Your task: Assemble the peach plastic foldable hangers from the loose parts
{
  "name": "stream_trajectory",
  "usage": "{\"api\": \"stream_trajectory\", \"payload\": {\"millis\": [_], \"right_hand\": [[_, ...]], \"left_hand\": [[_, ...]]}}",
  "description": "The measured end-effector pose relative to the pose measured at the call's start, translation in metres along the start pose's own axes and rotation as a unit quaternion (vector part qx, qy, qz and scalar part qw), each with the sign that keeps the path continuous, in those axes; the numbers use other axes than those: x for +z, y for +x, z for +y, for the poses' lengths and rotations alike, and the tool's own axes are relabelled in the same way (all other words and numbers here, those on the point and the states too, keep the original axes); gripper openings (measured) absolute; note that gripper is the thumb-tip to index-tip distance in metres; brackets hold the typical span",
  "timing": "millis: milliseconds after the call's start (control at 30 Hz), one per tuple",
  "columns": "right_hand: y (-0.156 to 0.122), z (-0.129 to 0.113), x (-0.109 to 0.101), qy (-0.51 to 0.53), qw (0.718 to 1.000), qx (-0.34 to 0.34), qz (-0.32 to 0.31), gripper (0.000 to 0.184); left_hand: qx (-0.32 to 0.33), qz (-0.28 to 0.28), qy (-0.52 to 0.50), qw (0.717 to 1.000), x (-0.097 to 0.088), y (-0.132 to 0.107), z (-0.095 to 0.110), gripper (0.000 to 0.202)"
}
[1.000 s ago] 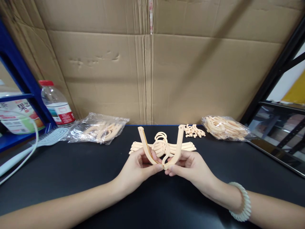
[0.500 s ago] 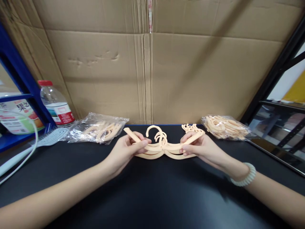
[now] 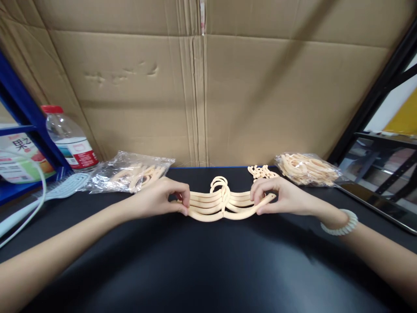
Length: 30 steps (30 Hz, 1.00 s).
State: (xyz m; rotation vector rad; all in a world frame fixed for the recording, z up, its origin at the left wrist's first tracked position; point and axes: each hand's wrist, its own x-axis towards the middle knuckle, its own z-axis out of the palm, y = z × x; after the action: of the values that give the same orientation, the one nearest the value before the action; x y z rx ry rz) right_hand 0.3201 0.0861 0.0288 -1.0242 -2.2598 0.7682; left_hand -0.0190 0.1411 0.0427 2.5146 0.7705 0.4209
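Several beige clothes hangers [image 3: 206,211] lie in an overlapping row at the middle of the black table, their hooks [image 3: 219,179] bunched at the back. My left hand [image 3: 160,196] pinches the left end of the nearest hanger between thumb and fingers. At the opposite end, my right hand [image 3: 284,196] has its thumb and fingers closed on the same hanger's right arm. The fingers hide parts of both ends. Behind my right hand lies a small pile of beige hook-like pieces [image 3: 262,172].
Clear plastic bags of beige hangers lie at back left [image 3: 132,171] and back right [image 3: 308,169]. To the left are a red-capped bottle [image 3: 73,141], a pale blue brush [image 3: 67,186] and a white cable [image 3: 44,191]. A cardboard wall [image 3: 140,100] closes the back.
The hanger in my hands has come down onto the front of the row, its hook now among the others. My hands have turned palms-down at its ends. The view has shifted slightly.
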Motion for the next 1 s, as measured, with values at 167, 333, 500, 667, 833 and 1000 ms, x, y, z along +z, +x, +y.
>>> {"api": "stream_trajectory", "payload": {"millis": [167, 333, 500, 667, 833, 1000], "right_hand": [[0.0, 0.001, 0.005, -0.078, 0.996, -0.029, -0.019, 0.016], [-0.001, 0.003, 0.009, -0.134, 0.99, -0.022, -0.035, 0.009], [-0.004, -0.012, 0.02, -0.229, 0.973, 0.0, -0.014, 0.012], [-0.012, -0.024, 0.038, -0.271, 0.962, 0.024, -0.001, 0.032], [-0.018, -0.02, 0.063, -0.268, 0.961, 0.064, 0.011, 0.062], [-0.015, -0.013, 0.078, -0.293, 0.95, 0.106, 0.018, 0.065]], "left_hand": [[0.054, -0.039, 0.121, 0.99, 0.008, -0.001, 0.004, 0.009], [0.09, -0.052, 0.214, 0.971, 0.011, -0.002, 0.01, 0.011], [0.071, 0.036, 0.331, 0.94, 0.029, -0.001, 0.027, 0.013], [0.024, 0.096, 0.296, 0.95, 0.064, -0.006, 0.049, 0.015], [-0.029, 0.077, 0.276, 0.958, 0.091, -0.014, 0.038, 0.059], [-0.079, 0.059, 0.283, 0.954, 0.094, -0.011, 0.026, 0.061]]}}
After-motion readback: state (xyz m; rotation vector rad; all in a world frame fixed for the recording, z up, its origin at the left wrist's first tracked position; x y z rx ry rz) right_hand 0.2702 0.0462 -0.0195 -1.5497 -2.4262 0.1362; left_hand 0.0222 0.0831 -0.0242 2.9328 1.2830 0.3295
